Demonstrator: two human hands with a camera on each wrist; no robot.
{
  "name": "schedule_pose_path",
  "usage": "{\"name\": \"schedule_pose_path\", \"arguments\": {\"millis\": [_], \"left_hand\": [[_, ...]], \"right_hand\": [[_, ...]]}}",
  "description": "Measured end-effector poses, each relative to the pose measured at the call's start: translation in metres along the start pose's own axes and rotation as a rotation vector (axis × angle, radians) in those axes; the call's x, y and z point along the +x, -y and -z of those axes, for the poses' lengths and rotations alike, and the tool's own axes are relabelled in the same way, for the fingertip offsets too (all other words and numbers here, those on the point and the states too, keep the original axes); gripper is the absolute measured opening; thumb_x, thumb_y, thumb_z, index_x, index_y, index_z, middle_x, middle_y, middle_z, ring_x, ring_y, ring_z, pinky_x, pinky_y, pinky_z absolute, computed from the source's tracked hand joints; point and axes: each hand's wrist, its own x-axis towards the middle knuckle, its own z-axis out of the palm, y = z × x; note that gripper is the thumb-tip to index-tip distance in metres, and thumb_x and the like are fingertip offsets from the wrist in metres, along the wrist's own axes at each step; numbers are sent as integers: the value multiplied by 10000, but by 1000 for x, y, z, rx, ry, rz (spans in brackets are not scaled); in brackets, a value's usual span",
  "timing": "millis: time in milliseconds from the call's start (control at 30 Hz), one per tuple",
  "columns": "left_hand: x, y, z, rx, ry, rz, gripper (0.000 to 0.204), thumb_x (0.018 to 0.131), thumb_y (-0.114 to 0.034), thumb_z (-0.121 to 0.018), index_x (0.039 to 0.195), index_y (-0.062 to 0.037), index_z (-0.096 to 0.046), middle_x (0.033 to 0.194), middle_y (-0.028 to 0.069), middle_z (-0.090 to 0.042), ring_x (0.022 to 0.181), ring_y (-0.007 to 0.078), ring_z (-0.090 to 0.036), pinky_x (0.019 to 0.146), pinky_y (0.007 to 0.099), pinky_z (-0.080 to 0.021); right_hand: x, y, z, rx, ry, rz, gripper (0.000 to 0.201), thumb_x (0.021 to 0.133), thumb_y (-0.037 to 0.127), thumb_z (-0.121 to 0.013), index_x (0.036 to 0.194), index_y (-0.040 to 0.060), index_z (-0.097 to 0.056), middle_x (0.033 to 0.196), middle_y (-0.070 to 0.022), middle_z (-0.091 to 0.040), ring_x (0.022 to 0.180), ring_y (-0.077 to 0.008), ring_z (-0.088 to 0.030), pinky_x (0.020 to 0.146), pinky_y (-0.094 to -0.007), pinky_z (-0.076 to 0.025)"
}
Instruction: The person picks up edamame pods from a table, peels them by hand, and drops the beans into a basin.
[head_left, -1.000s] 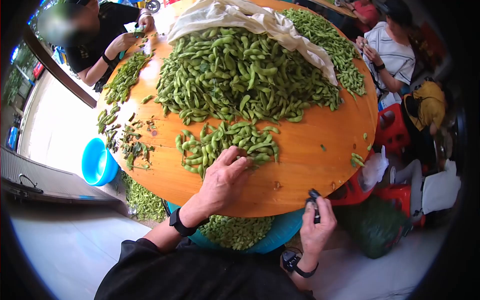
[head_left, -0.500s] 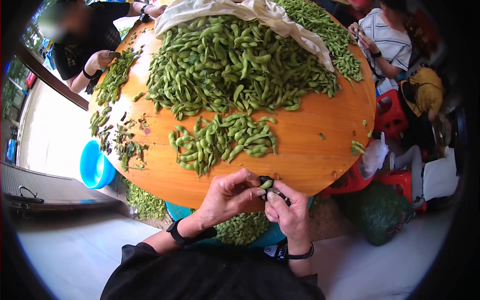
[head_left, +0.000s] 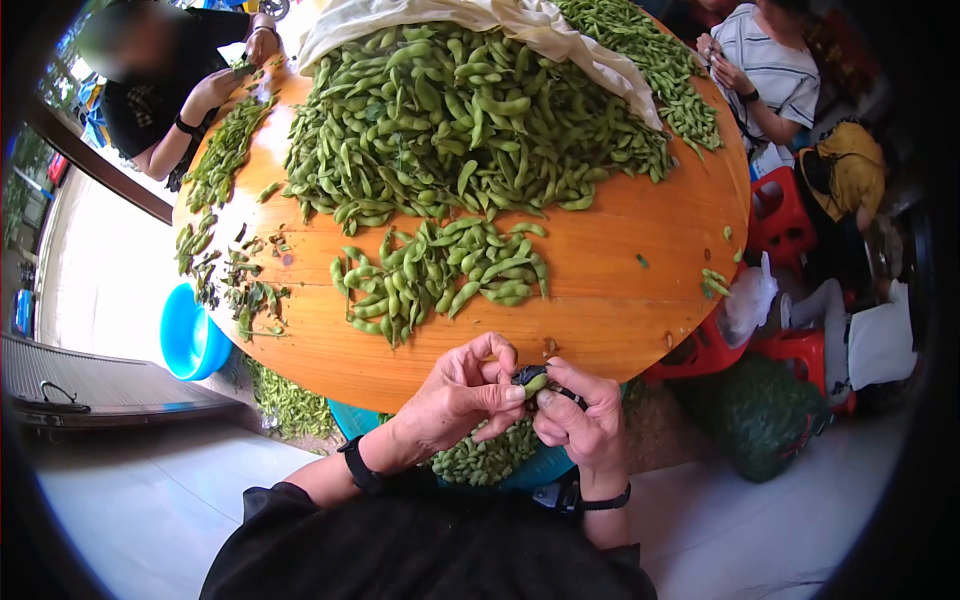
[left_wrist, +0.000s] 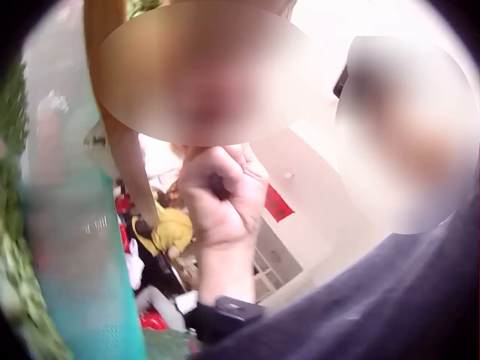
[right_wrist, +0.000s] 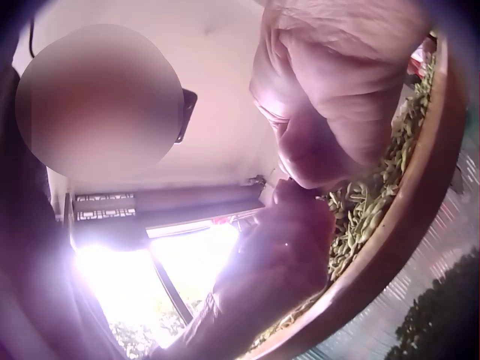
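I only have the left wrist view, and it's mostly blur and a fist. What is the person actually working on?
Observer: In the head view the left hand pinches a green pod at the near edge of a round wooden table.
Operator: And the other hand?
Observer: The right hand grips a small dark tool against that pod.
Operator: More pods nearby?
Observer: Yes, a small pile of pods lies just beyond the hands, and a teal basin with pods sits below the table edge.

floor: pale tiles [head_left: 130,500] | stools: red plastic [head_left: 775,215] | light: daylight
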Motion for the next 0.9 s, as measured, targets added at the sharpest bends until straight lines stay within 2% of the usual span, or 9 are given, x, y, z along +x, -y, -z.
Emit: {"name": "schedule_pose_path", "arguments": {"millis": [167, 233, 300, 433, 467, 567, 733, 800, 900], "left_hand": [[1, 2, -2, -121, 18, 106, 231, 909, -11, -667, 1062, -56, -501, 795, 61, -622, 557, 133, -565, 405, 226, -357], [1, 3, -4, -94, 6, 121, 227, 915, -28, -670, 1066, -58, -503, 792, 60, -620, 557, 122, -563, 410, 222, -367], [-1, 9, -4, 258, -37, 16, 245, 947, -74, -641, 1136, -32, -491, 872, 58, -620, 546, 111, -544, 429, 223, -402], [-6, 2, -10, 761, -86, -30, 308, 936, -155, -687, 1155, -13, -523, 683, 43, -599, 567, 89, -580, 438, 287, -411], [-7, -1, -12, 1104, -20, -200, 344, 927, -102, -677, 1190, 41, -508, 645, 128, -601, 549, 209, -622, 468, 356, -444], [-7, 6, -5, 1458, 68, -477, 335, 920, -40, -633, 1200, 79, -495, 685, 214, -609, 576, 353, -629, 505, 404, -472], [-8, -18, -8, 1403, 169, -235, 336, 987, -91, -539, 1282, 60, -485, 716, 171, -630, 634, 320, -665, 569, 384, -507], [-6, -24, -9, 1134, 174, -21, 351, 1005, -67, -467, 1321, 84, -449, 681, 158, -639, 591, 258, -656, 537, 366, -502], [-5, -16, -7, 978, 77, 32, 361, 1054, -118, -359, 1354, 63, -445, 695, 100, -626, 604, 161, -626, 570, 307, -508]], "right_hand": [[2, 10, -5, -51, 32, -18, 209, 939, -37, -568, 1139, -91, -598, 862, -19, -514, 577, -57, -487, 465, -221, -364], [5, 17, -6, -429, -9, 35, 179, 894, -38, -598, 1066, -76, -627, 825, -58, -553, 577, -111, -546, 491, -264, -411], [3, 16, -4, -615, 3, 98, 174, 863, -34, -613, 1032, -70, -634, 815, -87, -565, 600, -158, -575, 522, -287, -436], [-1, 21, -10, -882, 5, 178, 190, 794, -25, -648, 982, -58, -647, 799, -148, -575, 676, -288, -614, 604, -341, -484], [-2, 21, -9, -899, 5, 181, 182, 794, -28, -648, 973, -56, -652, 806, -144, -581, 684, -301, -612, 603, -343, -482], [-2, 22, -9, -950, 9, 208, 178, 790, -27, -651, 965, -57, -654, 809, -150, -585, 686, -307, -614, 604, -356, -481], [-2, 19, -6, -964, 13, 176, 172, 793, -26, -653, 963, -58, -652, 808, -157, -588, 697, -313, -624, 608, -364, -486], [-1, 17, -7, -955, 7, 140, 171, 796, -25, -653, 964, -58, -651, 806, -159, -590, 701, -320, -627, 611, -367, -489], [-1, 8, -18, -1056, -67, 273, 184, 804, -33, -640, 987, -59, -641, 817, -163, -579, 703, -341, -618, 613, -383, -492]]}}
